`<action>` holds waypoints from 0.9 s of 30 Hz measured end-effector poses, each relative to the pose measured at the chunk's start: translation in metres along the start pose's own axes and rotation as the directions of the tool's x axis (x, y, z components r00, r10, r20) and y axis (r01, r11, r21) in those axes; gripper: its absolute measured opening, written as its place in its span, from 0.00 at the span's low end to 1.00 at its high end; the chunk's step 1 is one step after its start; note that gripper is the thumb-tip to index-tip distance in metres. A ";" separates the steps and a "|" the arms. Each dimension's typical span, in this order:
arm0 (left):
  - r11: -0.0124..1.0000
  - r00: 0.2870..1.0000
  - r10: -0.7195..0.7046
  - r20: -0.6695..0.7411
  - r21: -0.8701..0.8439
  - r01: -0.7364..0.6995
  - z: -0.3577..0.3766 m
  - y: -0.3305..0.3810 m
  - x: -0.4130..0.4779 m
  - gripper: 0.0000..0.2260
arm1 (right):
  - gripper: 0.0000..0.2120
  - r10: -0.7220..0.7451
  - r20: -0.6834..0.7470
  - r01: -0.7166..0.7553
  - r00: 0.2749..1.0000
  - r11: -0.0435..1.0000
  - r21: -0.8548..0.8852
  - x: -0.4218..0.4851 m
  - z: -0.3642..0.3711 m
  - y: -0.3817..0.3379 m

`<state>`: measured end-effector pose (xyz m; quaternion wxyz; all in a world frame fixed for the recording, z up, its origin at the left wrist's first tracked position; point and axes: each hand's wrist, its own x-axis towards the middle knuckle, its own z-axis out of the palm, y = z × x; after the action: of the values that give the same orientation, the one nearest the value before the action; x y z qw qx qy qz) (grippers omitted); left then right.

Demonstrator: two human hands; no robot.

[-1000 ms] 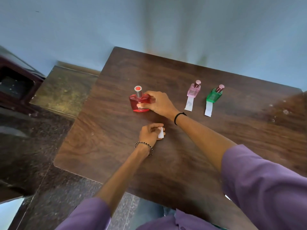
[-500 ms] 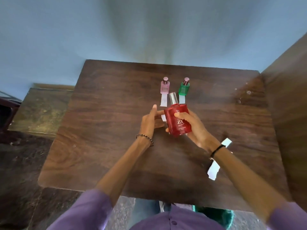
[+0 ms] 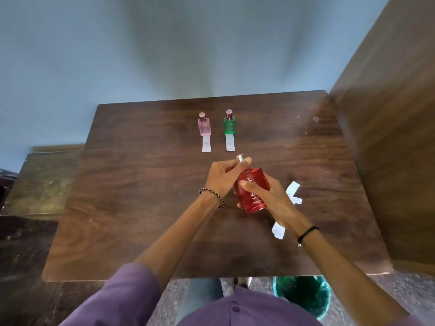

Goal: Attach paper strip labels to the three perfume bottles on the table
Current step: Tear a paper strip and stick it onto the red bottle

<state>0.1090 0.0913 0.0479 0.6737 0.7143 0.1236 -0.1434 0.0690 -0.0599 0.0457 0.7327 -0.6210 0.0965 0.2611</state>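
Observation:
A red perfume bottle with a silver cap is held tilted above the middle of the wooden table. My right hand wraps its body, thumb across the front. My left hand grips the bottle's neck near the cap; whether it still holds a paper strip is hidden. At the back stand a pink bottle and a green bottle, each with a white paper strip running from its base toward me.
Loose white paper strips lie on the table to the right of my hands. A wooden panel rises along the table's right side. A green bin sits on the floor below the near edge.
My right hand lifted the red bottle from the table's left part to the centre and tilted it; my left hand came up to its neck. The camera view swung left.

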 end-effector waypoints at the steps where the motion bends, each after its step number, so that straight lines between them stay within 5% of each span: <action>1: 1.000 1.000 0.009 -0.008 -0.011 -0.009 0.002 -0.002 0.000 0.16 | 0.21 -0.018 -0.029 0.018 0.999 1.000 -0.021 -0.001 0.000 0.000; 4: 0.999 0.999 0.030 -0.011 -0.028 -0.031 0.011 -0.002 -0.004 0.12 | 0.19 -0.121 -0.142 0.093 0.983 0.978 -0.186 -0.006 -0.003 0.002; 9: 0.997 0.997 0.063 -0.037 -0.034 -0.065 0.021 -0.001 -0.004 0.12 | 0.11 -0.334 -0.231 0.140 0.914 0.793 -0.592 -0.011 -0.006 0.004; 19: 0.993 0.962 0.116 -0.246 0.026 -0.113 0.041 0.016 0.001 0.13 | 0.18 -0.534 -0.240 0.009 0.810 0.421 -0.907 -0.016 -0.003 -0.005; 23: 0.980 0.967 -0.046 -0.249 -0.201 -0.005 0.014 0.034 0.022 0.14 | 0.18 -0.412 -0.290 0.053 0.864 0.648 -0.760 -0.026 -0.014 0.002; 27: 0.988 0.992 -0.090 -0.085 -0.132 0.079 -0.001 0.040 0.022 0.15 | 0.16 -0.246 -0.296 0.106 0.923 0.902 -0.419 -0.037 -0.023 0.002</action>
<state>0.1443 0.0896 0.0767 0.7055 0.6692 0.1932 -0.1310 0.0410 -0.0910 0.0559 0.5848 -0.7980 0.1104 0.0950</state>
